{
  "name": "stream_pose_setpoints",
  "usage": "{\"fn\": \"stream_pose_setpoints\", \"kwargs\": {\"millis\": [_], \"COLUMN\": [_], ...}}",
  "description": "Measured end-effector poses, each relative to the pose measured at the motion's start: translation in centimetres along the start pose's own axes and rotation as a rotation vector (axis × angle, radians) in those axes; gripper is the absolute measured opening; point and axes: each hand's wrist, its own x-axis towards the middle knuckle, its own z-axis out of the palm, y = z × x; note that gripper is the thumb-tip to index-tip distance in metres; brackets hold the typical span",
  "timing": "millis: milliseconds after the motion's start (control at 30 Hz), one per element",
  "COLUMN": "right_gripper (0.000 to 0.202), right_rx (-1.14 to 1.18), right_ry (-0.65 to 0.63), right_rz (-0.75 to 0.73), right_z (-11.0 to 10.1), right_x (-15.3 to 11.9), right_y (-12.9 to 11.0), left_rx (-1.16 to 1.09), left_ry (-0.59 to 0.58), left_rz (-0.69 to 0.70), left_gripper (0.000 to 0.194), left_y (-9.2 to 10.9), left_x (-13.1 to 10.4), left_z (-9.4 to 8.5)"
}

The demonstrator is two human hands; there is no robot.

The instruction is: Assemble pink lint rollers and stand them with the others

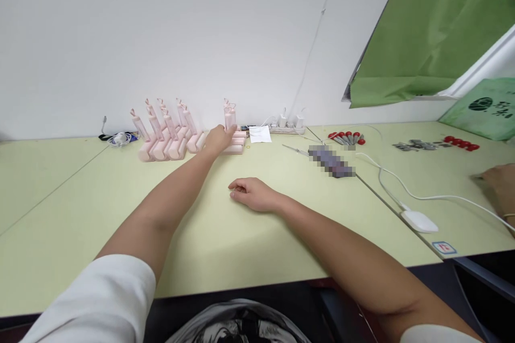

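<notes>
1. The table (100, 225) bears everything within reach; the pink pieces (173, 148) stand close together near the wall (161, 37), likely to save room and leave the near side free for the forearms. Their bases lie flat with necks and loops up, which probably keeps them steady and easy to pick by the top.
2. The left hand (217, 140) reaches forward to the right end of the pink pieces, at the upright necks. The thumb lies beside a neck, but the other fingers are hidden, so I cannot tell whether it grips or only touches.
3. The right hand (257, 194) rests on the table, partly open with fingers loosely bent, nothing seen in it; it seems merely parked. The pink pieces lie beyond it, mostly to its left.
4. The power strip (287, 130) sits against the wall, presumably to keep the cords back.
5. The paper (260, 134) lies flat just right of the pink pieces.
</notes>
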Motion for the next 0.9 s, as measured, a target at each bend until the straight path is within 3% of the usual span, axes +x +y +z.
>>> {"fn": "stream_pose_setpoints", "kwargs": {"millis": [133, 233, 367, 433, 533, 667, 800, 900], "right_gripper": [0.027, 0.021, 0.031, 0.042, 0.052, 0.061, 0.06, 0.064], "right_rx": [0.023, 0.044, 0.14, 0.239, 0.33, 0.384, 0.503, 0.617], "right_ry": [0.027, 0.132, 0.401, 0.462, 0.418, 0.373, 0.408, 0.415], "right_rz": [-0.033, -0.018, 0.127, 0.175, 0.088, -0.098, -0.195, -0.254], "right_z": [0.2, 0.3, -0.2, -0.5, -0.5, 0.5, 0.9, 0.4], "right_x": [0.1, 0.3, 1.2, 1.8, 2.3, 2.3, 2.0, 1.8], "right_y": [0.2, 0.3, 1.0, 1.6, 2.3, 2.4, 1.8, 1.3], "left_rx": [-0.061, -0.126, -0.28, -0.396, -0.596, -0.865, -1.063, -1.159], "left_ry": [-0.044, -0.04, -0.015, -0.024, -0.07, -0.162, -0.16, -0.048], "left_rz": [-0.026, -0.022, -0.004, -0.001, -0.036, -0.09, -0.131, -0.154], "left_gripper": [0.032, 0.02, 0.031, 0.036, 0.042, 0.048, 0.049, 0.046], "left_y": [0.7, 0.7, -0.1, -0.8, -2.1, -3.3, -3.4, -3.4], "left_x": [-0.6, -2.0, -5.6, -7.9, -11.1, -13.9, -14.7, -14.2], "left_z": [0.1, -0.8, -2.6, -3.6, -4.4, -4.1, -3.3, -3.3]}}
